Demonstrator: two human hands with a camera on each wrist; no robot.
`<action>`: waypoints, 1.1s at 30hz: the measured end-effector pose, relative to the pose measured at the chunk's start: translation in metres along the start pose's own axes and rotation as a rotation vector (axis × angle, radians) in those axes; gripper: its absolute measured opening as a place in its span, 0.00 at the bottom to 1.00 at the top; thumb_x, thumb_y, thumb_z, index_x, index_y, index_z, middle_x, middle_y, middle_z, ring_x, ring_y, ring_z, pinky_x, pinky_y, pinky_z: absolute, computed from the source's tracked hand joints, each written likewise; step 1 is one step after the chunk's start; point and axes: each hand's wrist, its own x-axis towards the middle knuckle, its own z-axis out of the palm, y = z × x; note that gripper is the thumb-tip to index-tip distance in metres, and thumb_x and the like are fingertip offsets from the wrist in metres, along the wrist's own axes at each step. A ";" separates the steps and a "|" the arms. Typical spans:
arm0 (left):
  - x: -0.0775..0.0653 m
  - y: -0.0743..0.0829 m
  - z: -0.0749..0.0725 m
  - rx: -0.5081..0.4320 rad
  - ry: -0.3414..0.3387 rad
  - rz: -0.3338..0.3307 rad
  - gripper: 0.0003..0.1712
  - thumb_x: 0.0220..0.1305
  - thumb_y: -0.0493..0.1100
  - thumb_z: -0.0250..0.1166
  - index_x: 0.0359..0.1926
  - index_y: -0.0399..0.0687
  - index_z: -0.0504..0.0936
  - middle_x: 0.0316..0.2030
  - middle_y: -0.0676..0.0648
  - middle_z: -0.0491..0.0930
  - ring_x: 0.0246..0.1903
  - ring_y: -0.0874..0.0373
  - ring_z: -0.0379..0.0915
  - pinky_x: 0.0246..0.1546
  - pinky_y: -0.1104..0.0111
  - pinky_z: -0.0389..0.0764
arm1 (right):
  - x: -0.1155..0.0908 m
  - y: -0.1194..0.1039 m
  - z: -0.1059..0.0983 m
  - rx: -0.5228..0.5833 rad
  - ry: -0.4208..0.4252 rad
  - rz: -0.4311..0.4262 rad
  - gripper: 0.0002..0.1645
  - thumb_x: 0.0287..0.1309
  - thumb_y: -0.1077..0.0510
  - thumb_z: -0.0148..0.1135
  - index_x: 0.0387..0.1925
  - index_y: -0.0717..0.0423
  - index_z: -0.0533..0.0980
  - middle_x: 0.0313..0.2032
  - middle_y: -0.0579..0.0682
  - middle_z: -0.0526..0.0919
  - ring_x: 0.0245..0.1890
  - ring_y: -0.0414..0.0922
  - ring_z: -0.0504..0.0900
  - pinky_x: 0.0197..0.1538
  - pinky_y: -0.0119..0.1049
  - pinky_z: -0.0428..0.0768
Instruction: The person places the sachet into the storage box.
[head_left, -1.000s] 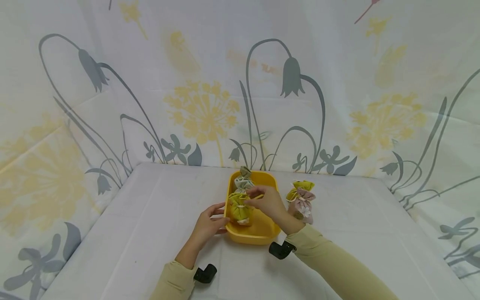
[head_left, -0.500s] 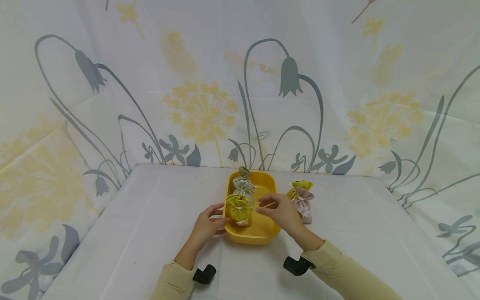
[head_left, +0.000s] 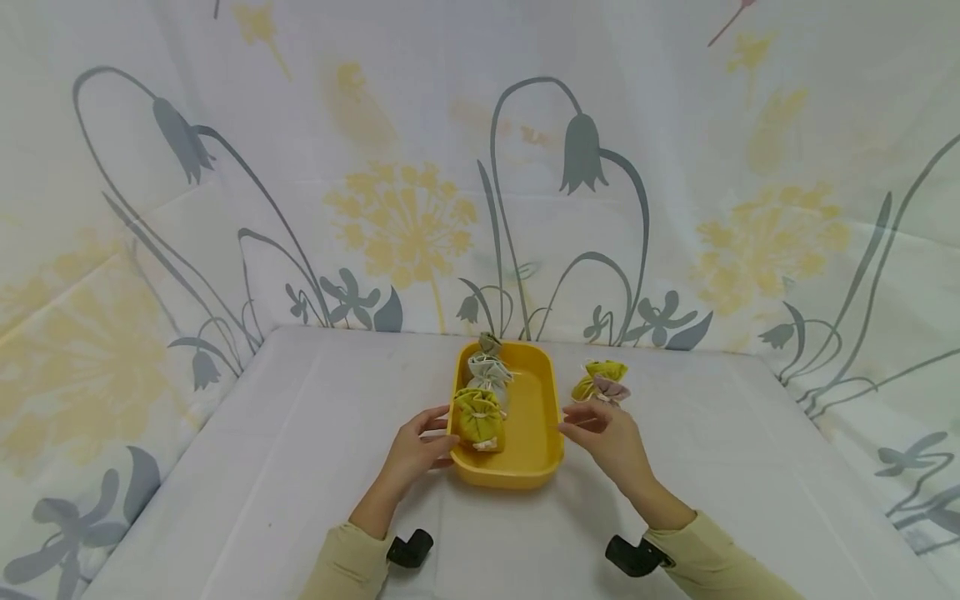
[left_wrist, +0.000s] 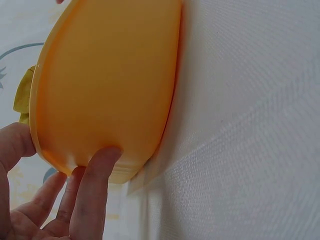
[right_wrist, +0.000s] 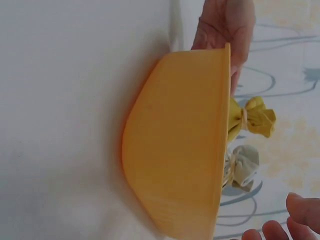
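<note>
A yellow plastic basin (head_left: 534,417) stands on the table. Its left wall is gripped by my left hand (head_left: 416,446), thumb at the rim and fingers along the outside, as the left wrist view shows (left_wrist: 75,200). Inside, along the left wall, sit a yellow-green drawstring pouch (head_left: 480,417), a pale grey one (head_left: 489,372) behind it and a darker grey-green one (head_left: 490,342) at the back. My right hand (head_left: 611,437) is beside the right rim, fingers loosely bent and holding nothing; in the right wrist view its fingertips (right_wrist: 295,202) are apart from the basin.
Right of the basin, another yellow-green pouch (head_left: 606,369) and a pink pouch (head_left: 611,389) lie on the table, the pink one mostly hidden behind my right hand. A white cloth covers the table (head_left: 322,400). Behind it hangs a flower-printed curtain (head_left: 420,167).
My right hand has come away from the yellow-green pouch in the basin and moved right, past the rim. The left hand and the basin have stayed in place.
</note>
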 end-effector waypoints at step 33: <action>0.002 -0.001 0.000 0.001 0.002 0.005 0.31 0.58 0.39 0.65 0.63 0.42 0.67 0.52 0.38 0.71 0.45 0.47 0.76 0.35 0.61 0.83 | 0.020 0.063 -0.043 -0.156 0.304 0.006 0.18 0.51 0.59 0.69 0.44 0.63 0.78 0.36 0.58 0.82 0.33 0.41 0.79 0.28 0.23 0.75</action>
